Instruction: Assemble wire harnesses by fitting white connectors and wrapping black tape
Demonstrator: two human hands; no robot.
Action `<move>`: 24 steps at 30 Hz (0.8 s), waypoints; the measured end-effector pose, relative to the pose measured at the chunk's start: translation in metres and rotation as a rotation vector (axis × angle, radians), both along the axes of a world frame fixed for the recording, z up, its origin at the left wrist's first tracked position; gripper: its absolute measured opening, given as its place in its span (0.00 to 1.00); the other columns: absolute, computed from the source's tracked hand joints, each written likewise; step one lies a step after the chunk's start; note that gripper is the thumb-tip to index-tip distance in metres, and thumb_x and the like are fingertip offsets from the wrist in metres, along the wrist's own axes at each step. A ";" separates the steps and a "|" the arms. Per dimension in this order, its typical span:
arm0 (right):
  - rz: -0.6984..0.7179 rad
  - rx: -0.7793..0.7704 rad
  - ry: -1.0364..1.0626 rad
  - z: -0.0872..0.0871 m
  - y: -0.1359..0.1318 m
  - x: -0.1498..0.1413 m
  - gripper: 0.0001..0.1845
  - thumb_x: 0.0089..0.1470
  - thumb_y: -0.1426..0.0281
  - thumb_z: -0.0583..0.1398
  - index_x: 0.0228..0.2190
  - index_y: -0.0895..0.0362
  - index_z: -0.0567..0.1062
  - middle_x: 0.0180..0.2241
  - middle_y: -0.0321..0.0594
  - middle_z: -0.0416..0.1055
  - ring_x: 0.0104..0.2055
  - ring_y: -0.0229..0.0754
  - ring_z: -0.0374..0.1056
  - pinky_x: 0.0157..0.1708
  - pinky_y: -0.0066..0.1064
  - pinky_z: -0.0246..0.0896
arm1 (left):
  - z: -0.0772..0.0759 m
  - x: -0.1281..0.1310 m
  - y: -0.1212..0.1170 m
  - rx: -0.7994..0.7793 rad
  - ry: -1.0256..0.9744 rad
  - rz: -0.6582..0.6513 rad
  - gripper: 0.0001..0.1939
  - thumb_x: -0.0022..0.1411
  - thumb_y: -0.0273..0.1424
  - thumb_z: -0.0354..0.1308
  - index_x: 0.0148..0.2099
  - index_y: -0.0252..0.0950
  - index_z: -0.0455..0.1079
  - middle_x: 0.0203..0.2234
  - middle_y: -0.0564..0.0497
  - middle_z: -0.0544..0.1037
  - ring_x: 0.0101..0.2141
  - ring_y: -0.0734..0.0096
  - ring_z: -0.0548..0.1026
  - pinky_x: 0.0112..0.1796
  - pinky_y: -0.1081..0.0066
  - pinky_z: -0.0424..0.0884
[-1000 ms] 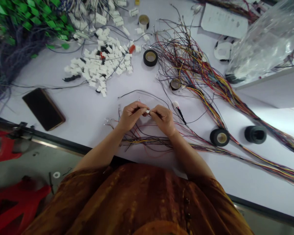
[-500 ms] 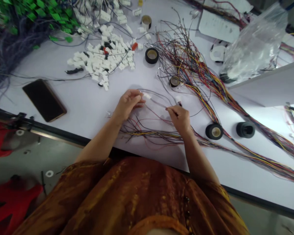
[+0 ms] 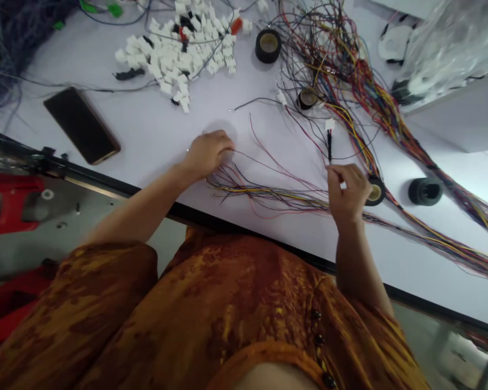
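Note:
My left hand (image 3: 209,153) is closed low over the table, a thin dark wire (image 3: 260,162) running from its fingertips to the right. My right hand (image 3: 347,192) pinches a thin dark red wire (image 3: 312,135) between thumb and forefinger. Up and left, that wire reaches a small white connector (image 3: 282,98). Just beyond the right fingertips lies a short black-sleeved lead with a white plug (image 3: 329,125). Below and between both hands stretches a loose bundle of coloured wires (image 3: 268,194), its fanned ends by the left hand. The left fingertips are partly hidden.
White connectors (image 3: 166,54) are heaped at the back. A phone (image 3: 82,125) lies left. Tape rolls (image 3: 268,46) sit among wires; another roll (image 3: 375,191) is behind my right hand. A black cylindrical part (image 3: 425,192) stands right, near thick wire bundles (image 3: 415,146) and a plastic bag (image 3: 451,49).
My hands have moved farther apart, the right one to the right. The white connector that was by my left fingers now lies farther back on the table. The view has shifted.

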State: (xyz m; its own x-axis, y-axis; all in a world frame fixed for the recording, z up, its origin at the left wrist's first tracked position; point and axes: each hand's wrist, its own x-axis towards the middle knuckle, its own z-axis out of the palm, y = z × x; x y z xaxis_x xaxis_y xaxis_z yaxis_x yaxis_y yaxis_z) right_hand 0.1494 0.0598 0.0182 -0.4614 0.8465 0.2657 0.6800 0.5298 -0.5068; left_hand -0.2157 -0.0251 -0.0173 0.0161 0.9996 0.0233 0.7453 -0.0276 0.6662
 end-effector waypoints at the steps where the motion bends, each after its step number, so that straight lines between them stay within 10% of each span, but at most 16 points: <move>1: -0.004 -0.022 -0.031 0.003 -0.014 0.014 0.14 0.65 0.64 0.54 0.37 0.55 0.78 0.31 0.42 0.73 0.33 0.43 0.69 0.39 0.38 0.66 | -0.002 -0.007 0.005 0.017 -0.015 0.012 0.09 0.58 0.28 0.56 0.37 0.38 0.78 0.35 0.45 0.76 0.38 0.58 0.74 0.46 0.59 0.69; 6: -0.002 -0.076 -0.152 -0.007 -0.066 0.066 0.11 0.63 0.66 0.57 0.39 0.55 0.79 0.37 0.44 0.77 0.42 0.47 0.72 0.43 0.40 0.67 | 0.022 -0.017 0.011 0.020 -0.034 0.024 0.18 0.53 0.29 0.64 0.48 0.37 0.76 0.39 0.47 0.76 0.39 0.60 0.75 0.47 0.59 0.70; 13: -0.031 -0.019 -0.156 -0.029 -0.088 0.077 0.15 0.61 0.66 0.57 0.46 0.54 0.79 0.43 0.48 0.76 0.47 0.51 0.71 0.50 0.47 0.66 | 0.044 0.075 -0.080 -0.031 0.085 -0.364 0.14 0.64 0.28 0.57 0.51 0.40 0.75 0.55 0.43 0.75 0.53 0.54 0.74 0.53 0.56 0.69; 24: 0.006 -0.031 -0.136 -0.038 -0.089 0.077 0.12 0.59 0.66 0.59 0.42 0.55 0.79 0.54 0.52 0.73 0.56 0.55 0.68 0.55 0.52 0.62 | 0.039 0.037 -0.129 -0.161 0.191 -0.047 0.08 0.63 0.33 0.58 0.32 0.38 0.73 0.63 0.46 0.70 0.60 0.48 0.69 0.56 0.49 0.66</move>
State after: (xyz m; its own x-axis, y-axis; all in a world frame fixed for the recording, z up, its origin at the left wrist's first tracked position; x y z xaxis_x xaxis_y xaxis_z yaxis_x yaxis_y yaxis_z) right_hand 0.2261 -0.0288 -0.0195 -0.4963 0.8505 0.1741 0.7405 0.5194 -0.4265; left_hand -0.1787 -0.1543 0.0220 0.0515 0.9883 -0.1435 0.8582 0.0297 0.5124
